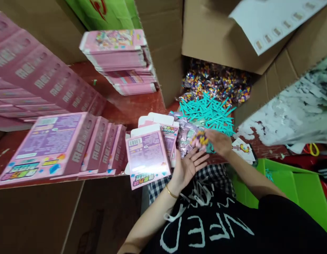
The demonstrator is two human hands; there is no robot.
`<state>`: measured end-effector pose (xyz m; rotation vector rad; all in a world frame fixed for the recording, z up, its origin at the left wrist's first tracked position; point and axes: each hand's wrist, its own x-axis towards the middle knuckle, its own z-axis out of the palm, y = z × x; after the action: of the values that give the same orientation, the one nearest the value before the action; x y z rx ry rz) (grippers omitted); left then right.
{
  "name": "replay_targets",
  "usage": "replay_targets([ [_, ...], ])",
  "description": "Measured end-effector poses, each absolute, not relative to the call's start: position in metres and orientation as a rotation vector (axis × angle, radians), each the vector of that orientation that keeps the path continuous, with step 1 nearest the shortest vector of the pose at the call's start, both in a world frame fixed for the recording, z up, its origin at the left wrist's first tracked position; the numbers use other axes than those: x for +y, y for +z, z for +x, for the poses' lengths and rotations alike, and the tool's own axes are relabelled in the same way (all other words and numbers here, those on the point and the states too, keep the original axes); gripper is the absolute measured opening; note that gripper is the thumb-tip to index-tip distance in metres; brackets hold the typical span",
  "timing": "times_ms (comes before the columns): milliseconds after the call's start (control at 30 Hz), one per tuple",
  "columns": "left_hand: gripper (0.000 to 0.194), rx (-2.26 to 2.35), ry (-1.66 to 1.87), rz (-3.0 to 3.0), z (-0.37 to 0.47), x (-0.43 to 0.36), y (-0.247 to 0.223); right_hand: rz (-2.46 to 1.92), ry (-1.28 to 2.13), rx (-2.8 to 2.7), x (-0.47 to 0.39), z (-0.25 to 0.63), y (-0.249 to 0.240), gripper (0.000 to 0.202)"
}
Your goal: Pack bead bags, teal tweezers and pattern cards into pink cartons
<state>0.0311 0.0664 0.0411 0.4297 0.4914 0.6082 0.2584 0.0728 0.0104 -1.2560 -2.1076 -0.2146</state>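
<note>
My left hand is palm up with its fingers spread, and nothing lies in it. Just beyond its fingertips, my right hand holds a small clear packet of yellow, purple and pink beads, its fingertips partly hidden behind the packet. Under and behind the packet lies a pile of small lilac and pale green sachets. A heap of turquoise sticks is beyond my right hand. Left of my left hand, a pink and purple printed carton lies flat with its end flap open, overlapping another carton.
Rows of pink boxes line the left of the table, with stacked flat cartons behind. Many bead packets spill from a cardboard box. White pieces fill a bag at right, above a green bin.
</note>
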Motion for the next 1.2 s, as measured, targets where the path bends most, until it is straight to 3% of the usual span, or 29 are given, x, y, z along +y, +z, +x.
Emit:
replay_targets([
  [100,0.057,0.532,0.407,0.346,0.039,0.062,0.031,-1.123,0.015,-2.263,-0.009,0.233,0.009,0.044],
  [200,0.043,0.676,0.341,0.5,0.032,0.047,0.023,-1.416,0.153,-2.133,-0.036,0.26,0.007,0.061],
  [267,0.048,0.768,0.392,0.579,0.026,0.035,0.02,-1.78,0.124,-1.804,-0.035,0.305,-0.001,0.068],
  [433,0.075,0.815,0.37,0.683,0.026,0.018,0.016,-2.493,0.242,-1.06,-0.018,0.417,-0.034,0.056],
  [600,0.076,0.837,0.388,0.71,0.033,0.017,0.013,-2.347,0.51,-0.974,-0.012,0.445,-0.039,0.039],
  [767,0.069,0.873,0.432,0.682,0.041,0.021,0.011,-2.214,0.457,-0.94,-0.022,0.452,-0.026,0.033],
  [933,0.05,0.832,0.437,0.704,0.05,0.025,0.003,-2.182,0.342,-0.677,0.011,0.451,-0.03,0.031],
  [1033,0.054,0.869,0.486,0.668,0.055,0.027,0.0,-2.213,0.222,-0.538,0.04,0.444,-0.039,0.027],
  [1200,0.052,0.929,0.59,0.685,0.057,0.029,-0.009,-2.191,0.167,-0.395,0.057,0.444,-0.047,0.049],
])
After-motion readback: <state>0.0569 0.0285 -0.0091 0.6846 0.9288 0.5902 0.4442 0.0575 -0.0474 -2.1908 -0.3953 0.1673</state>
